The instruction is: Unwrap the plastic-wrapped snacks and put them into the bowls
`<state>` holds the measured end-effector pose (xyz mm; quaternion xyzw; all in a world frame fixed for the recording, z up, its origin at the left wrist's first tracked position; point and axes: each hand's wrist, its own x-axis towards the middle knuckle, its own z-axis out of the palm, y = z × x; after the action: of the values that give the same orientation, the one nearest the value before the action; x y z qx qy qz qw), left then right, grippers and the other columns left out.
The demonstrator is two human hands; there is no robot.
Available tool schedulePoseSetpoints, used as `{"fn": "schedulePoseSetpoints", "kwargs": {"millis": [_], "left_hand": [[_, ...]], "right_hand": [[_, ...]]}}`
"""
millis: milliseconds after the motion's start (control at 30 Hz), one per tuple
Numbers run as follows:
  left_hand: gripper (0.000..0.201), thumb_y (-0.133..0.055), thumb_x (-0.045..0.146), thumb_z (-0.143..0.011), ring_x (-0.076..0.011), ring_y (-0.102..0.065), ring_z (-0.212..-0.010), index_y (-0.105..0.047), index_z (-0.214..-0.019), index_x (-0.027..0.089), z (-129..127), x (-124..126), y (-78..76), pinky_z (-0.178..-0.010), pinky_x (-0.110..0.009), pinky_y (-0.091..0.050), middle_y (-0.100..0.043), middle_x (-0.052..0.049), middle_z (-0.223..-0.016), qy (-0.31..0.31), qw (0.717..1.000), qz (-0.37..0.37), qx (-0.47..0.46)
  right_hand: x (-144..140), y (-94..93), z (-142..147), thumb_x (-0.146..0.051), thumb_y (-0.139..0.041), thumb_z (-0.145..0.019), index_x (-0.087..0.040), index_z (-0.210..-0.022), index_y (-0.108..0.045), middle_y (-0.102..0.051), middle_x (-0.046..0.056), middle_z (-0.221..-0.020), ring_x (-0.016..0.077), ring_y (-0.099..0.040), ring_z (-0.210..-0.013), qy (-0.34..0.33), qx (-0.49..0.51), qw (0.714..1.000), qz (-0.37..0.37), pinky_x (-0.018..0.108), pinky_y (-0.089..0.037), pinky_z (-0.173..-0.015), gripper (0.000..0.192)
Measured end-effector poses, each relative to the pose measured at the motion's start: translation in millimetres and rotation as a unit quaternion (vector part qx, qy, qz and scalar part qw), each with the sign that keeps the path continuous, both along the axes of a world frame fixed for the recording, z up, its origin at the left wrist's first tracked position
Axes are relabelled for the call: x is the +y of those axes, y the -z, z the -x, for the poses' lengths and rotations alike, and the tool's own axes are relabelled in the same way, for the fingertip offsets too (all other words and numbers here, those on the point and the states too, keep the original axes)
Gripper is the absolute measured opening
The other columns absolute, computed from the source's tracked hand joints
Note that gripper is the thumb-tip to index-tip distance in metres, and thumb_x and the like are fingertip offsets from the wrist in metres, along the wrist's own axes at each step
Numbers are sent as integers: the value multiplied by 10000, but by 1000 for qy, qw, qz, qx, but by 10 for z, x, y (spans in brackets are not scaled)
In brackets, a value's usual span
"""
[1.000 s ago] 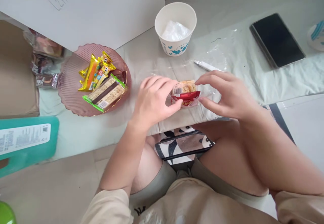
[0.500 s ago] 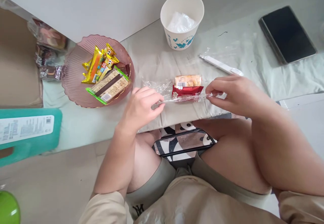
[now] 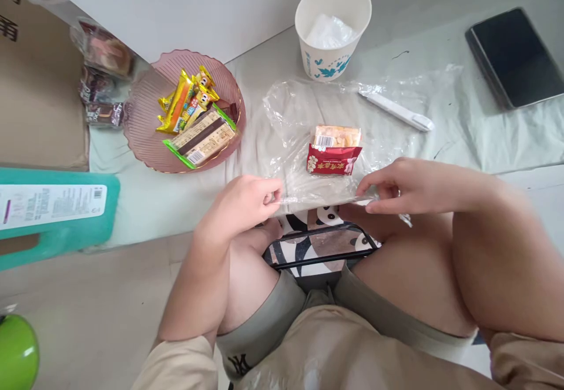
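Both my hands have dropped to the table's near edge since a second ago, letting go of the snack, which now lies on the plastic sheet. My left hand pinches the sheet's near edge between thumb and fingers; my right hand pinches the same edge further right. The cup stands beyond, the plate to the left.
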<state>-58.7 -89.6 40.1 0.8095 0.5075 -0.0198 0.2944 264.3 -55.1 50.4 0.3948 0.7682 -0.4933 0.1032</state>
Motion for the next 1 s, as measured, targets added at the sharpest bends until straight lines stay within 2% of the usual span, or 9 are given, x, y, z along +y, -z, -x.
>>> {"fn": "schedulePoseSetpoints", "kwargs": {"millis": [67,133,300,433,533,633,800,900,1000], "left_hand": [[37,-685,256,-788,-99,-511,-524,-679,-796,220,1,-22,-48,-572,-249,-340,-614,74,-577,-19,998,49,25],[157,-735,370,-797,-100,-523,-501,-714,-866,230,-38,-54,-121,-552,-250,-332,-631,81,-567,-38,998,50,22],[152,-581,276,-953,-69,-449,-464,-707,-896,214,-492,-160,-360,-539,-236,-363,-564,86,-544,-22,979,-109,-168],[154,-562,224,-966,-102,-584,-623,-686,-883,189,-1005,-87,-422,-613,-255,-446,-666,26,-719,34,960,-155,-231],[158,-568,213,-962,-178,-686,-945,-705,-1034,182,-1170,79,-384,-852,-305,-550,-723,-54,-1019,16,971,-145,-191],[313,-590,223,-949,-247,-653,-1218,-666,-1251,189,-1075,231,-323,-1072,-390,-538,-659,-104,-1328,-38,987,-99,-118],[667,-628,223,-900,-322,-499,-1483,-462,-1546,212,-663,378,-188,-1230,-483,-453,-459,-124,-1637,-105,994,-21,18],[746,-636,148,-853,-355,-373,-1578,-444,-1572,197,-485,406,-118,-1274,-524,-402,-356,-135,-1721,-99,989,23,104],[657,-609,96,-834,-401,-387,-1553,-565,-1478,217,-440,372,-173,-1239,-634,-409,-423,-136,-1685,-100,984,-3,148]], "right_hand": [[-1,-28,18,-544,-555,-902,-241,-919,-760,-647,-17,-603,144,-550,-532,16,20,1000,-11,291,-386,-553,366],[-3,-14,40,-516,-537,-917,-232,-834,-706,-600,-18,-570,142,-512,-525,86,43,992,-80,305,-380,-565,340],[34,192,166,-393,-625,-858,-233,-911,-659,-663,36,-780,206,-617,-719,272,87,905,-317,364,-484,-707,172],[85,369,290,-410,-650,-829,-229,-1242,-660,-694,131,-1259,329,-657,-1134,225,111,889,-383,473,-527,-932,451],[101,446,353,-379,-585,-850,-186,-1368,-624,-693,158,-1313,343,-656,-1162,184,79,910,-363,496,-519,-963,554],[107,483,384,-398,-610,-841,-170,-1383,-625,-716,167,-1246,369,-662,-1130,182,38,915,-357,516,-509,-961,587],[116,482,406,-471,-708,-804,-125,-1451,-571,-680,210,-1292,415,-645,-1141,177,15,910,-375,539,-497,-971,747],[110,452,426,-420,-716,-796,-132,-1384,-617,-671,206,-1263,400,-643,-1114,172,7,907,-383,518,-498,-942,662],[92,411,445,-355,-691,-808,-181,-1277,-662,-680,167,-1204,356,-653,-1055,165,18,909,-383,473,-494,-900,501]]}}
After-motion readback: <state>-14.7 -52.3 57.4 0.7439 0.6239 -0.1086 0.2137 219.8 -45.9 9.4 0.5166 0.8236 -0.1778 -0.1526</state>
